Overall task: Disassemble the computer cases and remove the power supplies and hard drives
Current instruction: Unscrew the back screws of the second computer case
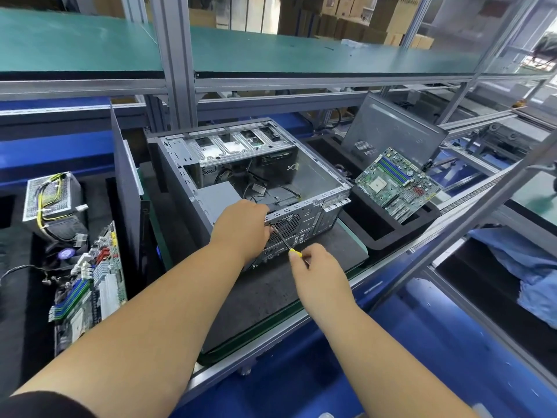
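Workbench (271, 300): dark mat, green-edged, under an aluminium frame with a green shelf (90, 40) above. Computer case (250, 176) lies on its side on the mat, open side up, rear panel facing the person; loose cables and a drive cage visible inside, motherboard bay bare. Grey power supply (218, 197) sits in the case's near-left corner, just behind the rear panel. Detached grey side panel (391, 128) leans upright behind a black foam tray (385, 236) to the right of the case; a motherboard (398, 185) rests tilted on that tray. To the left of the case, a second power supply (51, 196) with yellow and black wires (already out of any case) sits in a dark bin, with another motherboard (87, 282) propped beside it. Blue cloth (524, 267) at far right. Left hand (244, 227) rests on the case's rear top edge, fingers curled over the rim by the fan grille. Right hand (313, 263) pinches the yellow handle of a screwdriver (286, 241); the shaft angles up-left, tip at the rear panel just beside the left fingers.
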Motion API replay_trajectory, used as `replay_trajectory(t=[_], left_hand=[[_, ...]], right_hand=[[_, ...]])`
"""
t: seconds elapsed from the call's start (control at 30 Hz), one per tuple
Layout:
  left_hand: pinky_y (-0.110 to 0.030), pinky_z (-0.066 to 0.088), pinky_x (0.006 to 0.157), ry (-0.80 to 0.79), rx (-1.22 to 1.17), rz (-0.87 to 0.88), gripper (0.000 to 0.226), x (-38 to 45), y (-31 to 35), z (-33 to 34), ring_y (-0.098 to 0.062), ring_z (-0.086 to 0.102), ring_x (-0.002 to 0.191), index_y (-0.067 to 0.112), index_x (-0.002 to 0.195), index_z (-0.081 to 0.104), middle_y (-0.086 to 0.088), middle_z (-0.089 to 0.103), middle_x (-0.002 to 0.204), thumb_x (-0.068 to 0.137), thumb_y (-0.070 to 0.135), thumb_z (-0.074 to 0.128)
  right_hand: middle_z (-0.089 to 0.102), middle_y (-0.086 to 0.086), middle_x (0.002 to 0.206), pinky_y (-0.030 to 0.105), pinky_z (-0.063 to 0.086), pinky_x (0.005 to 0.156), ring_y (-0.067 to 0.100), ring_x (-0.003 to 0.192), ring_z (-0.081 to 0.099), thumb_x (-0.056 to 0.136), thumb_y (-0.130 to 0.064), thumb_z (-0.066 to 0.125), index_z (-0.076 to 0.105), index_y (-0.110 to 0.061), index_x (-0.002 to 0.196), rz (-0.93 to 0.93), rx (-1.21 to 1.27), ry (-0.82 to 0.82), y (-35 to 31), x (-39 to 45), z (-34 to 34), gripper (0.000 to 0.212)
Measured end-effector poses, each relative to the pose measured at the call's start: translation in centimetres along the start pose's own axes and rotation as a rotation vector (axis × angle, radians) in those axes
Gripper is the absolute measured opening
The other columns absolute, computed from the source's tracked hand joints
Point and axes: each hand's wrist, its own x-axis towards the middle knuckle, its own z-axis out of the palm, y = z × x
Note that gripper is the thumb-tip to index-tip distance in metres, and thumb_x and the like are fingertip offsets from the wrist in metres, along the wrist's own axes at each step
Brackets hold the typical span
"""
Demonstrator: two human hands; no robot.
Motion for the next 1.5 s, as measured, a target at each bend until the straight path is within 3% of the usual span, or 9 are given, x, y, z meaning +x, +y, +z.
replay_trajectory(t=[0.07,0.13,0.2,0.33,0.57,0.97,1.17,1.4,1.5], left_hand=[[-0.037,0.049,0.075,-0.015,0.008,0.017,0.034,-0.2,0.0,0.0,-0.026,0.058,0.096,0.021,0.119,0.056,-0.003,0.064,0.100,0.092,0.041,0.059],[-0.039,0.050,0.072,-0.038,-0.019,0.050,0.053,-0.3,-0.1,0.0,-0.027,0.056,0.089,0.025,0.139,0.034,-0.003,0.060,0.096,0.093,0.039,0.058],[-0.040,0.046,0.068,-0.072,-0.040,0.114,0.057,-0.3,-0.4,-0.1,-0.025,0.049,0.082,0.033,0.138,0.021,-0.002,0.055,0.089,0.095,0.031,0.057],[-0.036,0.035,0.071,-0.145,0.050,0.253,0.036,-0.1,-1.1,-0.4,-0.022,0.042,0.088,0.036,0.122,0.030,0.001,0.048,0.089,0.096,0.022,0.051],[-0.033,0.027,0.064,-0.020,0.056,0.224,0.023,-0.4,-0.7,0.0,-0.023,0.042,0.077,0.031,0.100,0.044,0.003,0.049,0.074,0.091,0.011,0.051],[-0.033,0.044,0.065,-0.030,-0.077,0.083,0.014,-0.1,0.2,-0.9,-0.023,0.055,0.080,0.027,0.091,0.061,0.001,0.064,0.077,0.089,0.013,0.059],[-0.035,0.050,0.069,-0.070,-0.190,-0.043,0.013,0.1,0.5,-1.1,-0.021,0.053,0.083,0.029,0.083,0.063,0.004,0.058,0.076,0.087,0.017,0.067],[-0.030,0.042,0.065,-0.005,-0.148,0.038,0.018,-0.2,0.6,-1.2,-0.021,0.052,0.083,0.030,0.082,0.060,0.003,0.059,0.078,0.084,0.013,0.067],[-0.033,0.047,0.076,-0.029,-0.137,0.101,0.020,-0.3,0.3,-1.5,-0.022,0.057,0.096,0.031,0.098,0.070,0.004,0.069,0.091,0.089,0.014,0.063]], right_hand=[[0.062,-0.002,0.078,0.034,0.040,0.064,0.015,0.068,0.050,0.104,-0.040,0.038,0.059,-0.018,0.088,0.114,0.206,-0.111,0.3,0.5,0.0,0.034],[0.065,-0.004,0.066,0.035,0.042,0.067,0.015,0.062,0.049,0.104,-0.031,0.037,0.064,-0.019,0.087,0.203,0.324,-0.168,0.5,0.9,0.1,0.034],[0.064,-0.009,0.056,0.034,0.043,0.066,0.014,0.058,0.048,0.103,-0.030,0.039,0.066,-0.023,0.086,0.234,0.352,-0.178,0.6,1.2,0.1,0.032],[0.065,-0.011,0.055,0.034,0.043,0.064,0.014,0.056,0.048,0.101,-0.031,0.041,0.066,-0.024,0.085,0.244,0.374,-0.173,0.6,1.4,0.0,0.031],[0.062,-0.009,0.054,0.029,0.044,0.058,0.013,0.054,0.048,0.102,-0.030,0.041,0.066,-0.022,0.086,0.291,0.410,-0.198,-0.1,1.3,-0.1,0.031],[0.060,0.001,0.064,0.031,0.040,0.060,0.015,0.054,0.046,0.099,-0.035,0.052,0.070,-0.016,0.084,0.432,0.494,-0.221,-0.5,1.7,-0.7,0.031],[0.056,0.005,0.077,0.023,0.040,0.047,0.010,0.048,0.047,0.096,-0.025,0.062,0.060,-0.015,0.093,0.315,0.596,-0.204,0.4,0.9,-1.4,0.011],[0.054,0.003,0.081,0.018,0.036,0.040,0.012,0.052,0.041,0.089,-0.015,0.070,0.056,-0.014,0.104,0.293,0.614,-0.180,-0.2,0.7,-1.4,0.020],[0.053,0.004,0.080,0.020,0.033,0.040,0.010,0.048,0.037,0.090,-0.013,0.070,0.055,-0.012,0.107,0.308,0.644,-0.191,-0.3,0.9,-1.5,0.022]])
